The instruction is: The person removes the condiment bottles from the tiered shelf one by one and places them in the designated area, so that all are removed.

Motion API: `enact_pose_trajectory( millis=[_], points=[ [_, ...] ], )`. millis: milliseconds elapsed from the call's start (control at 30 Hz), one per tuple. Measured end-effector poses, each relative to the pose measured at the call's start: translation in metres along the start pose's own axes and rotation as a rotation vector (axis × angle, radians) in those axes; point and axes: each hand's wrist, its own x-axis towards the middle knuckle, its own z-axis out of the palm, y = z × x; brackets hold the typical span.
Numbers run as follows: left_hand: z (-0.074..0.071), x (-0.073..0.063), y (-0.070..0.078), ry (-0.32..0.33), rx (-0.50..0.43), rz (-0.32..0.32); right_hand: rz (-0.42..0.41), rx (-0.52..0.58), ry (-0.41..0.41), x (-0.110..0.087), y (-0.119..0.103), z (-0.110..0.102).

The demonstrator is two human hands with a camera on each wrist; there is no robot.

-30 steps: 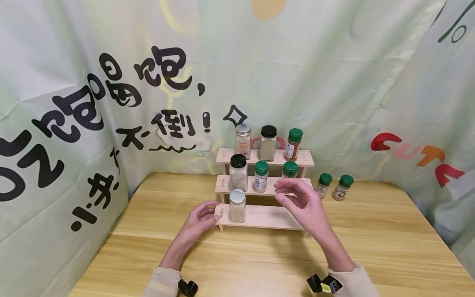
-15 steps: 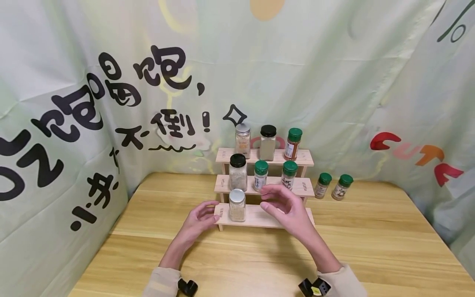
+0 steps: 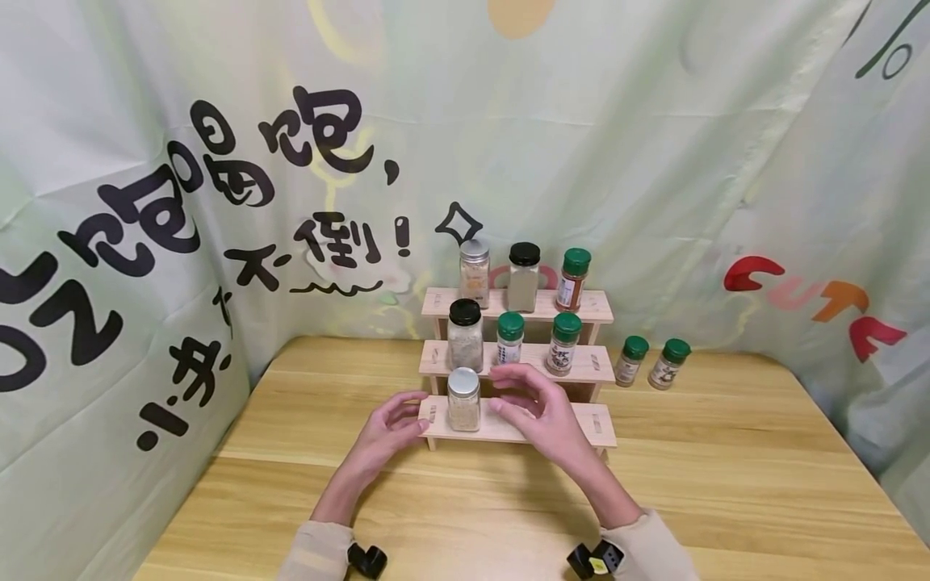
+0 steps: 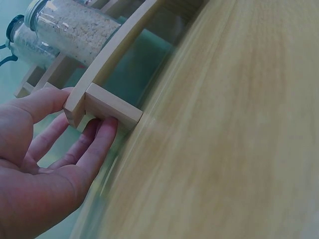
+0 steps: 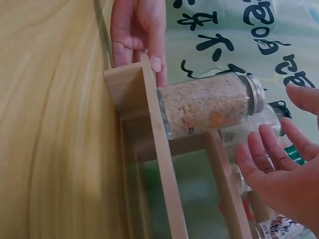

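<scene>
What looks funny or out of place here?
Maybe two green-lidded jars: they stand on the table, right of the wooden rack, while seven other jars stand on it. Nothing looks spilled or broken.

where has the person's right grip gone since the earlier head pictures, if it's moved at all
Yes, leftward: against the bottom shelf, the right grip has come closer to the silver-lidded jar standing on it.

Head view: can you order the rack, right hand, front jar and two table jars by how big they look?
Rack
Right hand
Front jar
Left table jar and right table jar: too alike to rank
</scene>
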Motion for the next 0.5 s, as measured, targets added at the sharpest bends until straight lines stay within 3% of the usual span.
enact_pose_trajectory(
  millis=[500],
  points=[
    [0.001,0.000,-0.001,0.009,0.003,-0.015,0.024,-0.010,0.006,0.003,0.016,0.019]
  ],
)
